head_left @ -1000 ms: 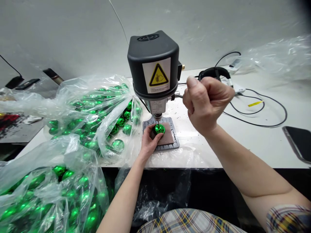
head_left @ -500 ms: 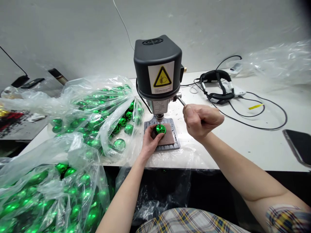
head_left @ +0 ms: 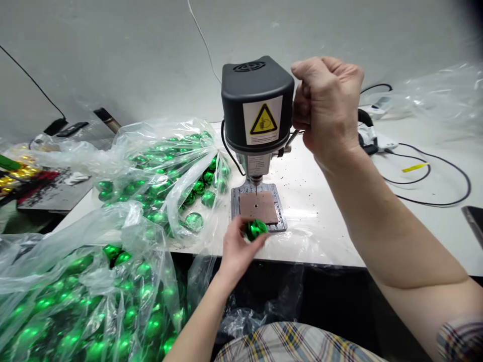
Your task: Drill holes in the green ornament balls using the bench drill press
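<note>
A shiny green ball ornament (head_left: 256,229) is pinched between the thumb and fingers of my left hand (head_left: 239,246), over the front edge of the drill press base (head_left: 282,217). Behind it, a brown square board (head_left: 266,207) with a small hole lies on that base. The thin bit (head_left: 256,191) of the black-topped drill press (head_left: 256,108) points down above the board, apart from the ornament. Up beside the machine's head, my right hand (head_left: 328,103) is closed around the feed lever (head_left: 293,137), most of which it hides.
Clear plastic bags of green balls stand on the left, one on the table (head_left: 320,236) and another bag (head_left: 90,296) nearer me. To the right are a black headset (head_left: 366,131), a looping cable (head_left: 470,186) and a dark phone (head_left: 473,223). Dark shavings dot the tabletop.
My left hand has drawn the green ball off the board towards me. My right hand has swung the lever upward, and the bit now stands free of the ball. The view has shifted slightly.
</note>
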### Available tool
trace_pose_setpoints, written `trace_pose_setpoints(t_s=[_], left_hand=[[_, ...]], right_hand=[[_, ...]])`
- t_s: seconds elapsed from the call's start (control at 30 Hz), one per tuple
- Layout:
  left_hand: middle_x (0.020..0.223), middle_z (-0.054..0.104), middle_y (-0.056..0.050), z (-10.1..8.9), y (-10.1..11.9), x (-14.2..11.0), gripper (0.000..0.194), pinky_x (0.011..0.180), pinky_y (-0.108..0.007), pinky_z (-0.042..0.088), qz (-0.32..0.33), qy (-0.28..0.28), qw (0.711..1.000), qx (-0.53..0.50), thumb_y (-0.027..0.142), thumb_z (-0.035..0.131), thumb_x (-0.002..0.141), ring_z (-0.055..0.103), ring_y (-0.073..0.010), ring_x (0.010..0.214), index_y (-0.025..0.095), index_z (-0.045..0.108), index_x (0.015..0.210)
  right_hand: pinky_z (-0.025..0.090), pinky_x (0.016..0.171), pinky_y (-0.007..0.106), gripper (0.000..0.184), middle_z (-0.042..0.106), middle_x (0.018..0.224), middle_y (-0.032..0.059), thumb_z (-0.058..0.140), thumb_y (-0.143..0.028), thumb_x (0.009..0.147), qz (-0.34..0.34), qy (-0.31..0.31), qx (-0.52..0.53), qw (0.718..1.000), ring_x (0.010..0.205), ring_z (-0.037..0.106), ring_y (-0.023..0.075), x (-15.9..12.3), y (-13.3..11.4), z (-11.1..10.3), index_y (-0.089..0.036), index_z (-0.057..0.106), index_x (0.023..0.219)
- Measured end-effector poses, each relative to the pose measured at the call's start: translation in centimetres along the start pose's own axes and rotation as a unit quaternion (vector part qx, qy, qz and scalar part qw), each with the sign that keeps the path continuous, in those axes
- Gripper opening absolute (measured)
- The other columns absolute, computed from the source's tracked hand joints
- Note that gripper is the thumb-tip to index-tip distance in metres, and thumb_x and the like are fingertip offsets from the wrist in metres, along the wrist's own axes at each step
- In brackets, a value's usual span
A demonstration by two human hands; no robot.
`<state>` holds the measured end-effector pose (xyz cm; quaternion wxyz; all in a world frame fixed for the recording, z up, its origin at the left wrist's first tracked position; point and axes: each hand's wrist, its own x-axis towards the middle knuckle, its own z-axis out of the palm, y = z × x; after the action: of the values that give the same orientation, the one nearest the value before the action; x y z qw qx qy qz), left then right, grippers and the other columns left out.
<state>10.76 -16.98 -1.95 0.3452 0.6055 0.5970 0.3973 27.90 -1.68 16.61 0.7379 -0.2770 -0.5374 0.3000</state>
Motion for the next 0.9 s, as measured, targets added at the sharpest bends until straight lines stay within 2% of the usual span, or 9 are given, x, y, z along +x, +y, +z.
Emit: trace_pose_setpoints(t_s=[0.07,0.13,0.17,0.23,0.3,0.37,0.53,0.73,0.9], left_hand=[[0.094,0.07,-0.005,-0.8,0.8,-2.8,0.042,0.072,-0.032,0.047,0.005,-0.101,0.994,0.031,0.04,0.087,0.067,0.062,-0.0206,0.08,0.023,0.066,0.099],[0.096,0.071,-0.005,-1.6,1.3,-4.2,0.046,0.072,-0.032,0.048,0.022,-0.142,0.989,0.034,0.042,0.088,0.065,0.063,-0.0214,0.08,0.025,0.068,0.102],[0.096,0.071,-0.005,-2.0,1.3,-4.1,0.043,0.072,-0.032,0.049,0.035,-0.126,0.991,0.026,0.043,0.086,0.069,0.063,-0.0211,0.08,0.025,0.068,0.103],[0.094,0.071,-0.004,-3.2,1.1,-2.6,0.029,0.074,-0.032,0.05,0.074,-0.02,0.997,0.012,0.042,0.075,0.082,0.063,-0.0204,0.081,0.025,0.068,0.105],[0.097,0.071,-0.006,-4.9,0.4,0.4,0.02,0.082,-0.034,0.05,0.106,0.132,0.985,0.038,0.036,0.061,0.093,0.064,-0.0219,0.089,0.023,0.068,0.106],[0.104,0.071,-0.011,-6.8,-0.7,4.2,0.023,0.092,-0.04,0.048,0.103,0.221,0.963,0.116,0.029,0.051,0.095,0.064,-0.0265,0.1,0.02,0.069,0.106],[0.09,0.074,-0.013,-10.1,-4.6,11.4,0.014,0.091,-0.043,0.049,0.001,0.14,0.962,0.235,0.023,0.068,0.078,0.068,-0.0327,0.094,0.018,0.073,0.09],[0.091,0.075,-0.008,-9.8,-5.6,13.0,0.041,0.088,-0.041,0.051,-0.054,0.036,0.957,0.281,0.025,0.079,0.067,0.07,-0.0306,0.09,0.023,0.071,0.107],[0.113,0.068,-0.014,-8.8,-1.9,9.7,0.045,0.099,-0.046,0.047,0.035,0.19,0.946,0.262,0.023,0.071,0.077,0.063,-0.0338,0.112,0.02,0.063,0.121]], right_hand=[[0.009,0.028,0.023,0.041,0.027,0.037,-0.0087,0.055,-0.009,0.081,0.025,0.041,0.015,0.999,0.028,0.021,0.0039,-0.1,0.0,0.1,-0.023,0.031,0.051],[0.008,0.028,0.023,0.042,0.029,0.035,-0.0083,0.056,-0.007,0.08,0.048,0.072,0.029,0.996,0.027,0.022,0.0039,-0.3,-0.5,0.5,-0.022,0.033,0.049],[0.008,0.028,0.023,0.043,0.029,0.034,-0.0082,0.055,-0.006,0.08,0.051,0.076,0.034,0.995,0.027,0.021,0.0039,-0.5,-0.7,0.6,-0.022,0.033,0.048],[0.007,0.027,0.023,0.045,0.027,0.033,-0.0083,0.054,-0.003,0.08,0.054,0.088,0.044,0.994,0.026,0.02,0.0037,-0.7,-1.2,0.9,-0.022,0.032,0.046],[0.006,0.026,0.023,0.047,0.027,0.033,-0.0082,0.054,0.0,0.08,0.051,0.096,0.048,0.993,0.025,0.02,0.004,-0.8,-1.4,1.0,-0.022,0.032,0.044],[0.007,0.026,0.024,0.047,0.028,0.033,-0.0076,0.054,0.001,0.079,0.045,0.098,0.052,0.993,0.026,0.022,0.0048,-0.9,-1.5,1.0,-0.022,0.034,0.043],[0.008,0.025,0.025,0.047,0.03,0.034,-0.0067,0.057,-0.001,0.078,0.023,0.088,0.058,0.994,0.026,0.023,0.0059,-1.2,-1.4,0.9,-0.021,0.037,0.042],[0.01,0.027,0.022,0.044,0.028,0.036,-0.0075,0.061,-0.008,0.078,-0.011,0.07,0.042,0.997,0.027,0.023,0.0043,-1.1,-0.5,0.4,-0.022,0.034,0.046],[0.014,0.029,0.021,0.045,0.028,0.038,-0.0081,0.062,-0.011,0.08,-0.018,0.061,0.024,0.998,0.028,0.023,0.0037,-1.1,-0.4,0.3,-0.022,0.032,0.049]])
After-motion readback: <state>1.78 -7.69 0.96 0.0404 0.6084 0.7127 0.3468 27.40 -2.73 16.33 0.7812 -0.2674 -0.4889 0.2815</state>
